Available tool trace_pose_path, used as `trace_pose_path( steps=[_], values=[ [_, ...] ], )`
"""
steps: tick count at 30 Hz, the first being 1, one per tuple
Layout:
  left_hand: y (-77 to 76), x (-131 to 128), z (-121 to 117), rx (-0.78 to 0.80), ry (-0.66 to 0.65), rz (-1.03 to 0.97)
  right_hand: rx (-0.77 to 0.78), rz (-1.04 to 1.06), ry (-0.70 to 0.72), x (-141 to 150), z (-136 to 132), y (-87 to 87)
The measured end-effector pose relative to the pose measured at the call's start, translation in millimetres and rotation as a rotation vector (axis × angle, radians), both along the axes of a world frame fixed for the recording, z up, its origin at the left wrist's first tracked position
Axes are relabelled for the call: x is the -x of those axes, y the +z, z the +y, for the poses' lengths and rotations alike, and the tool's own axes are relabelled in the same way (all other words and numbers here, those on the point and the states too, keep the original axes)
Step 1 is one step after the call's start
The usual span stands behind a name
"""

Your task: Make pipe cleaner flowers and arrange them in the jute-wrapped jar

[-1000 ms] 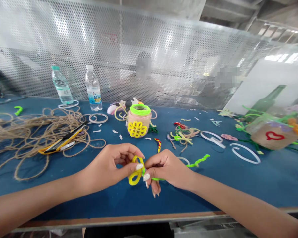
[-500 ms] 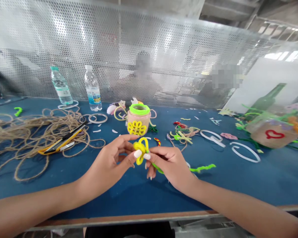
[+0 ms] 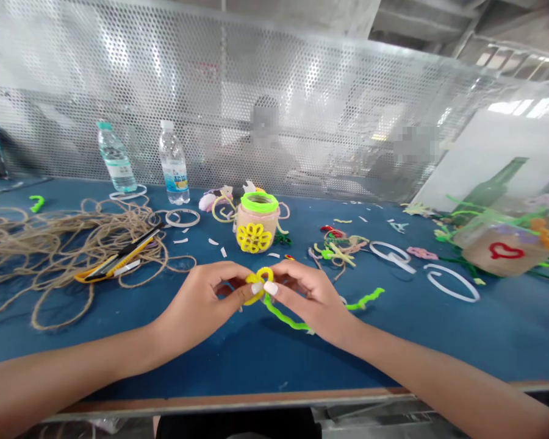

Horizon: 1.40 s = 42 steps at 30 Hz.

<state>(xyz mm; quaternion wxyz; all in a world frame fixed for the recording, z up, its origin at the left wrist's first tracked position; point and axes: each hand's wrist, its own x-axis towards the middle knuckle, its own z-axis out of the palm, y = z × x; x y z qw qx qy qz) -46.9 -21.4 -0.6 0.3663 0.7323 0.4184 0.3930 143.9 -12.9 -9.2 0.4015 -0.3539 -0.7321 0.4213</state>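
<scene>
The left hand (image 3: pixel 219 297) and right hand (image 3: pixel 308 297) pinched yellow loops (image 3: pixel 264 270), probably for steadiness. The jar (image 3: pixel 257 218) (flower-fronted) stood beyond, seemingly leaving room.

- yellow loops (image 3: pixel 265 272), partly covered by the left hand (image 3: pixel 210 300) and right hand (image 3: pixel 310 297)
- green stem (image 3: pixel 282 315), partly behind the right hand (join unclear)
- twine (image 3: pixel 89 228), cut off at left
</scene>
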Motion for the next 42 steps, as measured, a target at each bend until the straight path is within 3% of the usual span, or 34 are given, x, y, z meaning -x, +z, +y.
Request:
trace_pose_path(
  steps=[4, 12, 15, 20, 27, 31, 35, 42],
  values=[
    [1.4, 0.1, -0.7, 0.026, -0.034, 0.030, -0.044, -0.005, -0.040, 2.5, -3.2, -1.5],
    [5.6, -1.4, 0.7, 0.195, -0.006, -0.069, 0.097, 0.108, -0.087, 3.1, -4.6, -0.6],
    [6.6, -1.0, 1.6, 0.211, 0.004, -0.095, 0.207, 0.193, -0.085, 4.8, -3.0, -2.8],
    [5.1, 0.0, 3.6, 0.108, 0.088, -0.119, 0.401, 0.317, -0.089, 6.8, -1.5, -5.7],
    [1.1, -0.2, 9.2, 0.116, 0.009, -0.206, 0.324, 0.343, -0.109, 3.9, -0.9, -3.6],
    [4.8, 6.8, 14.8, -0.044, 0.016, 0.026, 0.282, 0.173, -0.016, 3.2, -3.0, -1.2],
    [7.3, 8.0, 12.2, -0.179, -0.026, 0.175, 0.190, 0.069, -0.009, 6.4, -3.4, -1.1],
    [-0.6, -3.4, 5.1, -0.033, 0.006, -0.098, 0.104, 0.180, -0.100, 8.5, 0.3, -1.0]
  ],
)
